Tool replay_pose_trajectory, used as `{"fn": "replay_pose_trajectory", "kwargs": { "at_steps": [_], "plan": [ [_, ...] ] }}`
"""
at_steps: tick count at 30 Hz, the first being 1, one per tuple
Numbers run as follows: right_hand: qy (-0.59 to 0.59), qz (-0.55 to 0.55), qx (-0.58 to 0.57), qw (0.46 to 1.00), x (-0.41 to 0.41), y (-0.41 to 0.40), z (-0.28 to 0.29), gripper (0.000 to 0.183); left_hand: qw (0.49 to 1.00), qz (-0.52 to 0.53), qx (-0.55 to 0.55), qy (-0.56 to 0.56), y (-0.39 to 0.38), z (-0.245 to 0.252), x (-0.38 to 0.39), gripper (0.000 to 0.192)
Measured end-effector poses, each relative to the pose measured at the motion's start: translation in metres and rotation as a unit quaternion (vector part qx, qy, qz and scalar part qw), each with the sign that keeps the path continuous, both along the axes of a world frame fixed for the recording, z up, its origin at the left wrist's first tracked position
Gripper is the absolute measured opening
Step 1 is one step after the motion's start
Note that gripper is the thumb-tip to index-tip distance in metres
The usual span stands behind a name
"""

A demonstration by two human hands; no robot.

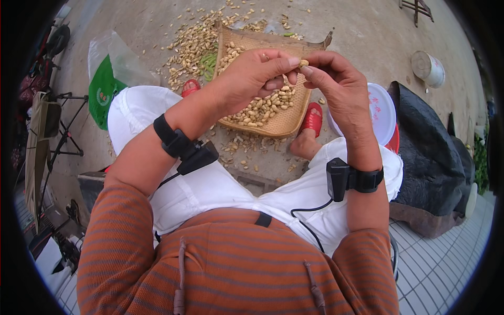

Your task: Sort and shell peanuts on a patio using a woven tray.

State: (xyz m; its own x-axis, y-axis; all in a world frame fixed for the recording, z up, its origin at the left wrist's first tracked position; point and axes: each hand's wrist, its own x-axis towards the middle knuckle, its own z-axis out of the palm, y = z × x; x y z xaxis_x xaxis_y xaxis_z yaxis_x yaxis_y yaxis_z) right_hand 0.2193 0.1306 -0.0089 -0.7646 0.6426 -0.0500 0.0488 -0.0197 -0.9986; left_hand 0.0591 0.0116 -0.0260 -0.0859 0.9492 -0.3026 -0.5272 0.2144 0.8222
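Note:
In front of me both hands meet above a woven bamboo winnowing basket (pixel 296 114). My right hand (pixel 341 84) pinches a peanut in its shell (pixel 303 63) between thumb and forefinger. From the other side, my left hand (pixel 256 76) closes its thumb and fingers at the same peanut's left end. Its curled fingers partly hide what lies in the palm. Below, a heap of unshelled peanuts (pixel 262 110) fills the left and middle of the basket. My forearms cover part of the view, and each wrist wears a black strapped device.
Peanuts and broken shells (pixel 189 51) are strewn over the concrete, beside green pods (pixel 208 65). A green plastic bag (pixel 103 92) lies left. On the right are a white lidded bucket (pixel 380 114), a black sheet-covered object (pixel 425 157) and another white bucket (pixel 429 69). Red sandals (pixel 312 120) flank the basket.

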Motion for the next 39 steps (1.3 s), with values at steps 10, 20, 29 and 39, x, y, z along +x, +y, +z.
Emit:
{"fn": "replay_pose_trajectory", "kwargs": {
  "at_steps": [10, 20, 29, 39],
  "plan": [
    [-0.039, 0.018, -0.071, 0.997, 0.0, 0.004, 0.002, 0.019, 0.987, 0.1, 0.058, 0.11, 0.002, 0.005, 0.007, 0.023],
    [0.003, -0.019, -0.08, 0.997, -0.005, -0.004, 0.007, 0.021, 0.972, 0.102, 0.058, 0.205, 0.001, 0.008, -0.002, 0.019],
    [0.008, 0.006, -0.059, 0.998, -0.004, 0.0, 0.003, 0.018, 0.951, 0.093, 0.091, 0.281, 0.001, 0.003, -0.004, 0.019],
    [0.002, -0.003, -0.052, 0.999, -0.005, -0.003, 0.001, 0.017, 0.956, 0.069, 0.043, 0.282, -0.003, 0.009, -0.004, 0.02]
  ]
}}
